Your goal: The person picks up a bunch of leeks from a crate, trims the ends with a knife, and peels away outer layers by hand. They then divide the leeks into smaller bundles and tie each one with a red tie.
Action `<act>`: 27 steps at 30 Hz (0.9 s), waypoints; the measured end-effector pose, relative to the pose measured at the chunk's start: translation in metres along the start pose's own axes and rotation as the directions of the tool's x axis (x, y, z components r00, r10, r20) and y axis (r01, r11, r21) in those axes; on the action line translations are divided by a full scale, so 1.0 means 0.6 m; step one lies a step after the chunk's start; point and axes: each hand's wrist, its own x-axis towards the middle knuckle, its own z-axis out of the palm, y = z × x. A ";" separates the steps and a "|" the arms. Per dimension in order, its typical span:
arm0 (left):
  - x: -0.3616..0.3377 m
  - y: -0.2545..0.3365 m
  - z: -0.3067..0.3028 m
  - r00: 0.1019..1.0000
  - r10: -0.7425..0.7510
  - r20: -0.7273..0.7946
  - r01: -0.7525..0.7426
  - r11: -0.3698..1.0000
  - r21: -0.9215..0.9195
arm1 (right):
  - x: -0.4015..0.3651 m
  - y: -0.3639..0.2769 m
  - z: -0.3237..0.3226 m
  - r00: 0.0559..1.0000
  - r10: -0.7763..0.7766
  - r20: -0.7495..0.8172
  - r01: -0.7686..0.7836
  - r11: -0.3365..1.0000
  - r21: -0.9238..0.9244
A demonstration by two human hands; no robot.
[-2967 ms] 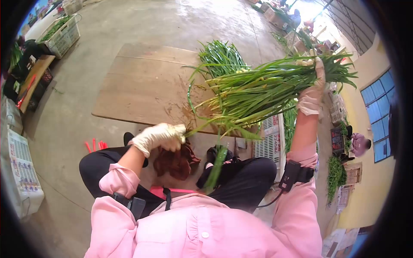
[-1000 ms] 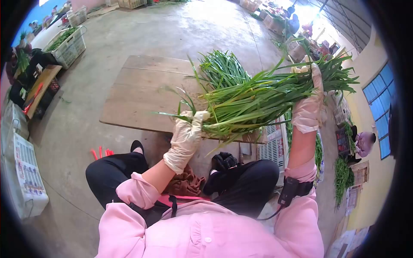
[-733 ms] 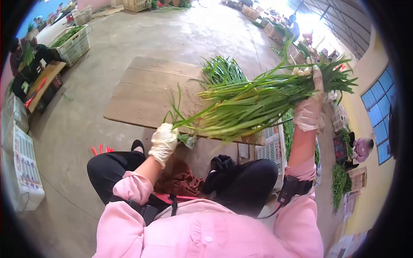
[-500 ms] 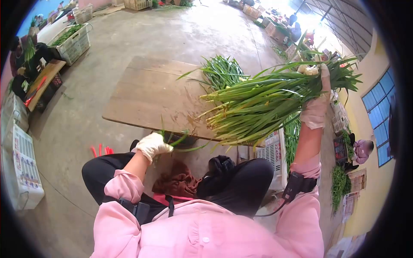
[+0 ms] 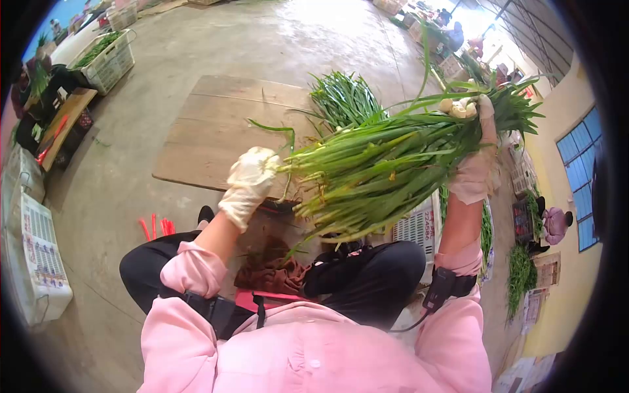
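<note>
My right hand (image 5: 473, 121), in a pale glove, is wrapped round a large bunch of long green leafy stalks (image 5: 386, 157), which lies sideways with its pale ends to the left. My left hand (image 5: 254, 169), gloved too, is closed at those pale ends, by a thin loose leaf; what its fingers hold, if anything, is too small to name. Behind the bunch, another pile of green stalks (image 5: 346, 98) lies on the wooden board (image 5: 216, 134).
A white crate (image 5: 414, 229) stands below the bunch on the right. Red strips (image 5: 157, 227) lie on the floor by my left knee. More crates (image 5: 113, 65) and a bench (image 5: 65, 124) stand at the left. A person (image 5: 557, 224) is at the far right.
My left hand has moved up and right to the pale ends of the bunch, and the green leaves it held low down are gone from there. The bunch has shifted slightly left.
</note>
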 end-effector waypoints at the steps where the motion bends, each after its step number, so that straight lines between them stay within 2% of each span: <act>1: -0.020 -0.033 -0.003 1.000 -0.017 0.007 0.016 0.987 0.157 | 0.005 0.003 -0.003 0.998 -0.013 -0.062 0.013 1.000 -0.007; 2: -0.039 -0.082 0.001 0.999 -0.028 0.047 0.005 0.903 0.430 | 0.008 0.003 -0.005 0.997 -0.019 -0.080 0.019 1.000 0.001; 3: -0.058 -0.120 -0.004 0.979 -0.149 0.141 0.052 0.844 0.534 | 0.012 0.004 -0.005 0.995 -0.025 -0.096 0.026 1.000 0.009; 5: -0.064 -0.077 -0.037 0.973 -0.215 0.082 0.134 0.817 0.561 | 0.023 0.006 -0.008 0.990 -0.041 -0.132 0.045 0.999 0.027; 6: -0.056 -0.036 -0.050 0.995 -0.095 0.022 0.075 0.893 0.444 | 0.031 0.011 -0.014 0.988 -0.002 -0.151 0.015 0.996 0.087; 7: -0.038 0.014 -0.058 0.998 0.015 -0.058 0.004 0.946 0.324 | 0.027 0.016 -0.015 0.987 -0.012 -0.158 0.016 1.000 0.027; 8: -0.018 0.060 -0.066 0.996 0.088 0.000 -0.088 0.987 0.138 | 0.024 0.022 -0.009 0.987 -0.023 -0.161 0.019 0.999 -0.031; 9: -0.002 0.099 -0.066 0.985 0.168 0.041 -0.165 0.985 -0.054 | 0.021 0.030 -0.002 0.987 -0.033 -0.160 0.019 0.996 -0.086; 11: 0.013 0.154 -0.042 0.960 0.279 -0.015 -0.265 0.894 -0.360 | 0.020 0.043 0.009 0.990 0.014 -0.139 -0.016 1.000 -0.010; 13: 0.020 0.204 -0.037 0.972 0.221 0.082 -0.167 0.890 -0.425 | 0.018 0.045 0.014 0.991 0.061 -0.117 -0.058 0.998 0.027; 17: 0.012 0.197 -0.008 0.965 0.257 0.056 -0.217 0.899 -0.380 | 0.004 0.045 0.041 0.980 0.110 -0.163 -0.103 0.993 0.049; 18: 0.006 0.197 -0.007 0.974 0.223 0.031 -0.189 0.885 -0.427 | 0.009 0.049 0.038 0.978 0.118 -0.171 -0.106 0.991 0.079; 21: 0.009 0.179 -0.013 0.959 0.268 -0.094 -0.283 0.870 -0.403 | 0.010 0.051 0.032 0.976 0.120 -0.183 -0.119 0.993 0.019; 22: 0.006 0.175 -0.011 0.998 0.064 0.029 -0.019 0.638 -0.770 | 0.010 0.052 0.031 0.977 0.104 -0.184 -0.100 0.995 0.029; 23: 0.001 0.173 -0.011 0.971 -0.070 0.228 0.239 0.233 -0.943 | 0.008 0.050 0.029 0.979 0.088 -0.185 -0.082 0.996 0.038; 25: -0.010 0.162 -0.047 0.954 -0.102 0.282 0.293 0.120 -0.949 | 0.012 0.046 0.021 0.980 0.064 -0.191 -0.056 0.997 0.049; 27: -0.019 0.112 -0.046 0.946 -0.121 0.300 0.314 0.117 -0.942 | 0.020 0.046 0.000 0.979 0.052 -0.199 -0.043 0.998 0.052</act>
